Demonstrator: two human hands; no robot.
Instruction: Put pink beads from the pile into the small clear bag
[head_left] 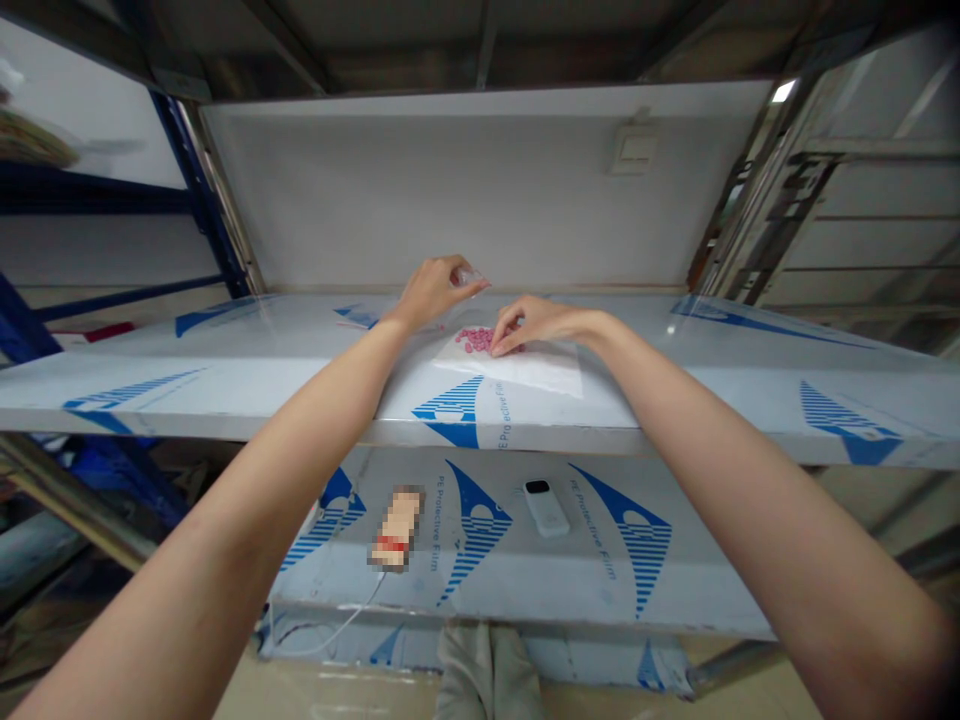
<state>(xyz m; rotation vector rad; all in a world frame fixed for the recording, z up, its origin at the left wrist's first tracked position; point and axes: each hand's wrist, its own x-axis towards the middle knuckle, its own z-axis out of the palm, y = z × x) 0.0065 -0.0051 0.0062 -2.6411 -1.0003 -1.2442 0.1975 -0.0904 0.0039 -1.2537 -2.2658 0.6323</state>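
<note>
A heap of small pink pieces (474,341), like beads or pills, lies on a thin whitish sheet (551,375) on the metal shelf. My right hand (525,325) is at the heap's right side, thumb and fingertips pinched together low over the pieces; whatever may be between them is too small to make out. Behind and to the left, my left hand (442,285) is raised above the shelf, its fingers curled round a small clear plastic bag (469,277). The bag's contents are hard to see.
The shelf (300,370) is covered in blue-printed protective film. On the lower shelf lie a white device (545,508) with a dark screen and a blurred-out object (397,528) with a white cable. A wall switch (634,150) is behind; metal posts stand on both sides.
</note>
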